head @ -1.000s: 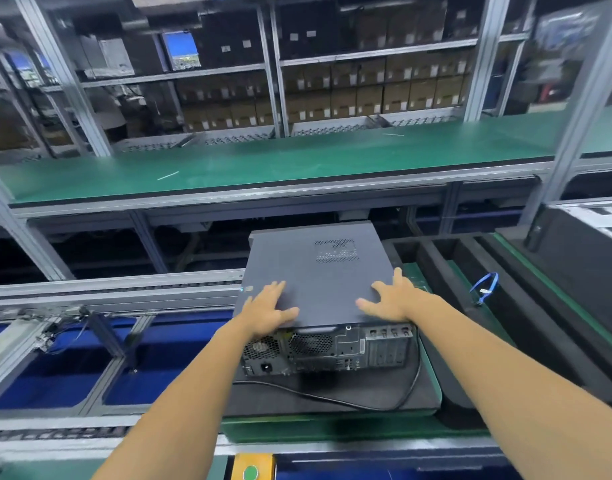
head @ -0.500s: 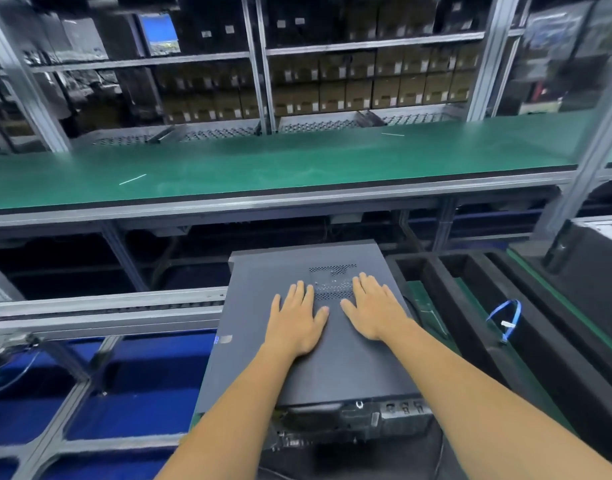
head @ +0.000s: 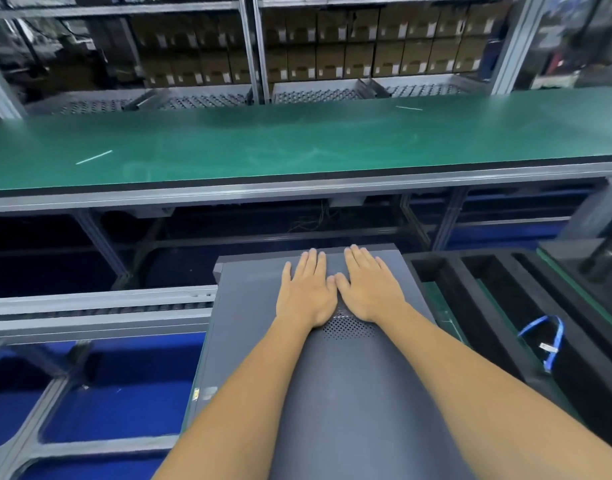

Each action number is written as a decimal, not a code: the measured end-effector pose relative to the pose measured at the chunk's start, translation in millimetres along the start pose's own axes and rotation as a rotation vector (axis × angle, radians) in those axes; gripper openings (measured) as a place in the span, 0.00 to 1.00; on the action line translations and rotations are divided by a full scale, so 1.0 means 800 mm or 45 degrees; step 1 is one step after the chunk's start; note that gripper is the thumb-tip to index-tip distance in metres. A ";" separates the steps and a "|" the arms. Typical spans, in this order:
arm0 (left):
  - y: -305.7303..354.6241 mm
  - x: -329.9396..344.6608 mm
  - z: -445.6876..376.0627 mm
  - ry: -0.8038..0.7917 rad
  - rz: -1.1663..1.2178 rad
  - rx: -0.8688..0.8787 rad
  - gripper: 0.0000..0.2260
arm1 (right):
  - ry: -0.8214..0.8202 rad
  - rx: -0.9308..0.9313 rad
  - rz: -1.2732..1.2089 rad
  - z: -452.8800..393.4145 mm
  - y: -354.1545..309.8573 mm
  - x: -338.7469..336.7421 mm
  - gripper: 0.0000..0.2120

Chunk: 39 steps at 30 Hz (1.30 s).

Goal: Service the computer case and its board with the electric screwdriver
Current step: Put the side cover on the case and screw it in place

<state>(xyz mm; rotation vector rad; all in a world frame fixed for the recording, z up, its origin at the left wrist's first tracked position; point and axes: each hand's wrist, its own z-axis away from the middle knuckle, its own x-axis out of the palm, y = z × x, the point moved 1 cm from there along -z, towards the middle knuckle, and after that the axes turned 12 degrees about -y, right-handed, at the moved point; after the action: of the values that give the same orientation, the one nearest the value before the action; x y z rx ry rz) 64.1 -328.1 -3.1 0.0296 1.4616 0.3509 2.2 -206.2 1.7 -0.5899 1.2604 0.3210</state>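
Note:
A dark grey computer case (head: 353, 393) lies flat in front of me, its side cover up, with a perforated vent (head: 347, 328) in the cover. My left hand (head: 306, 291) and my right hand (head: 370, 285) lie flat side by side on the far part of the cover, fingers straight, fingertips near the far edge. Both palms partly hide the vent. The case's rear panel is out of view below. No electric screwdriver is visible.
Black foam tray (head: 477, 299) with long slots sits right of the case; a blue cable (head: 548, 337) lies in it. A green bench top (head: 297, 143) runs across beyond. Metal conveyor rails (head: 96, 303) and blue floor panels lie left. Shelves of cartons (head: 332, 53) stand behind.
Both hands slid from the near edge of the cover toward its far edge and came together. My view moved forward over the case, so the rear panel dropped out of sight.

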 end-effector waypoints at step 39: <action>0.353 0.092 0.032 -0.498 0.139 0.173 0.03 | -0.259 0.411 -0.290 0.216 0.275 -0.025 0.09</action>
<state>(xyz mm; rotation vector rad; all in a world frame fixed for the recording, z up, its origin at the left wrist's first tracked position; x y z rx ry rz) 33.3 -36.9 -5.5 0.2736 1.0954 0.3135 15.7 74.1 -0.1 -0.4061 1.0104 -0.0147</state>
